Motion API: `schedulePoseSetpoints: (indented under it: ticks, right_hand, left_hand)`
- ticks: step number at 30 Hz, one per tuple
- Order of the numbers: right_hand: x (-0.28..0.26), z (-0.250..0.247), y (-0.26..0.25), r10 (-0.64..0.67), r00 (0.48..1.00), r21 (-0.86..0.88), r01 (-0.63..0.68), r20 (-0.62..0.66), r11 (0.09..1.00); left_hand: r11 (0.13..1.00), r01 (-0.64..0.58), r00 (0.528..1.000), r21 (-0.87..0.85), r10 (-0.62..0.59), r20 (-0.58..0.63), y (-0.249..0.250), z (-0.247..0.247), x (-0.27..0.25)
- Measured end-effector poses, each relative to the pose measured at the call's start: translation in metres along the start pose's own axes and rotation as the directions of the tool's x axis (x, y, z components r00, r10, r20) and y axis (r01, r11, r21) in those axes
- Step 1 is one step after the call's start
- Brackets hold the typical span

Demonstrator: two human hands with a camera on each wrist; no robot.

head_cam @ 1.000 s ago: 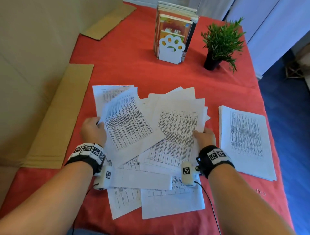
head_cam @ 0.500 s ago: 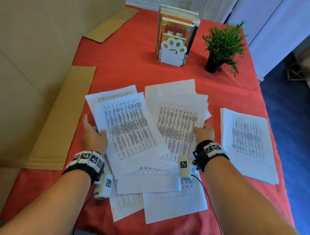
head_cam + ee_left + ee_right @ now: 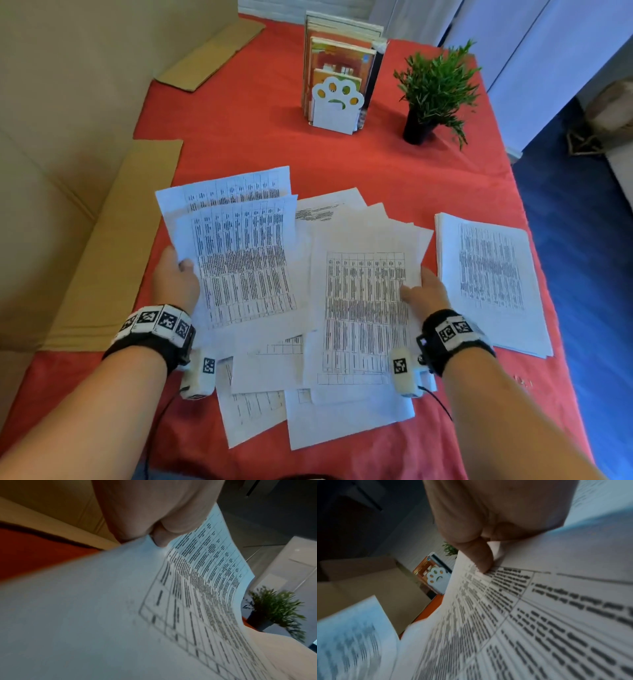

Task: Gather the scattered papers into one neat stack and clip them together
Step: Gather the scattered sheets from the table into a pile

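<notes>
White printed sheets lie scattered and overlapping on the red tablecloth (image 3: 260, 130). My left hand (image 3: 176, 275) pinches the left edge of a bunch of printed sheets (image 3: 239, 260), thumb on top; the left wrist view shows that thumb (image 3: 161, 539) pressing the lifted, curved paper (image 3: 205, 566). My right hand (image 3: 423, 291) pinches the right edge of another bunch of sheets (image 3: 366, 308), its thumb (image 3: 479, 557) on the printed table. More loose sheets (image 3: 308, 414) lie under both bunches near the front edge. A tidy stack of paper (image 3: 489, 277) lies to the right. No clip is visible.
A white paw-shaped bookend (image 3: 334, 102) with books stands at the back centre, a small potted plant (image 3: 431, 92) to its right. Flat cardboard pieces (image 3: 113, 246) lie along the left side, against a beige wall. Blue floor drops off past the table's right edge.
Both hands have taken hold of their bunches and lifted them; the left bunch has risen and turned more upright, and the right bunch has shifted toward me.
</notes>
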State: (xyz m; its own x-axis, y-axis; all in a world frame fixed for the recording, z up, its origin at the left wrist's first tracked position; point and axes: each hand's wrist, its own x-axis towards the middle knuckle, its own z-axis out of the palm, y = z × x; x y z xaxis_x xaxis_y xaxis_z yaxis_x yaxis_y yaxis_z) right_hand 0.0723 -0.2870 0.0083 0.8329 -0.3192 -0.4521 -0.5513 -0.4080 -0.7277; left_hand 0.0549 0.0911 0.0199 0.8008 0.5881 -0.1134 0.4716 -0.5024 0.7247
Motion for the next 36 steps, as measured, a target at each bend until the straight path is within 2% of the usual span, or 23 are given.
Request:
schedulePoseSetpoints:
  ticks: [3, 6, 7, 9, 13, 17, 20, 23, 25, 28, 30, 32, 34, 36]
  right_hand:
    - [-0.004, 0.003, 0.009, -0.006, 0.998, 0.008, 0.007, -0.065, 1.0]
    - [-0.006, 0.002, 0.016, -0.009, 0.995, -0.016, 0.008, -0.102, 1.0]
    - [-0.008, 0.0, 0.017, -0.014, 0.99, -0.022, 0.011, -0.142, 1.0]
    - [-0.01, -0.007, 0.019, -0.04, 0.968, -0.029, 0.034, -0.249, 0.999]
    - [-0.011, -0.024, 0.024, -0.047, 0.924, 0.012, 0.056, -0.38, 0.998]
    - [-0.015, -0.044, 0.019, -0.02, 0.928, 0.099, 0.061, -0.373, 0.993]
    - [-0.015, -0.047, 0.018, -0.029, 0.949, 0.128, 0.072, -0.315, 0.989]
    - [-0.016, -0.033, 0.022, -0.044, 0.98, 0.124, 0.069, -0.195, 0.99]
    - [-0.02, -0.019, 0.025, -0.043, 0.992, 0.137, 0.058, -0.116, 0.989]
    - [-0.029, -0.001, 0.031, -0.024, 0.999, 0.137, 0.028, -0.027, 0.99]
    - [-0.034, 0.01, 0.034, 0.005, 0.999, 0.187, -0.011, 0.034, 0.982]
    - [-0.04, 0.016, 0.031, 0.048, 0.991, 0.316, -0.086, 0.127, 0.945]
    - [-0.046, 0.021, 0.029, 0.091, 0.965, 0.51, -0.21, 0.247, 0.834]
    - [-0.047, 0.027, 0.029, 0.118, 0.956, 0.448, -0.233, 0.269, 0.863]
  left_hand:
    - [0.991, -0.009, 1.0, -0.136, 0.008, -0.003, 0.01, 0.0, 0.002]
    - [0.976, -0.078, 0.995, -0.204, 0.088, 0.044, 0.018, 0.001, 0.0]
    - [0.976, -0.107, 0.993, -0.192, 0.112, 0.02, 0.021, 0.001, -0.003]
    - [0.979, -0.159, 0.984, -0.125, 0.146, -0.102, 0.023, 0.002, -0.008]
    - [0.961, -0.252, 0.931, -0.11, 0.211, -0.297, 0.029, -0.004, -0.016]
    - [0.956, -0.198, 0.925, -0.217, 0.109, -0.364, 0.048, -0.012, -0.009]
    - [0.959, -0.138, 0.961, -0.246, 0.07, -0.269, 0.055, -0.013, 0.0]
    - [0.991, -0.064, 0.998, -0.121, 0.063, -0.012, 0.053, 0.003, -0.012]
    - [0.999, -0.01, 0.985, -0.038, 0.017, 0.172, 0.048, 0.021, -0.026]
    - [0.993, 0.094, 0.916, 0.075, -0.116, 0.385, 0.045, 0.045, -0.052]
    - [0.991, 0.091, 0.894, 0.1, -0.125, 0.43, 0.045, 0.058, -0.068]
    - [0.993, 0.084, 0.887, 0.079, -0.111, 0.448, 0.043, 0.069, -0.079]
    - [0.996, 0.081, 0.884, 0.042, -0.091, 0.459, 0.04, 0.078, -0.087]
    - [0.998, 0.059, 0.872, 0.024, -0.063, 0.485, 0.039, 0.083, -0.094]
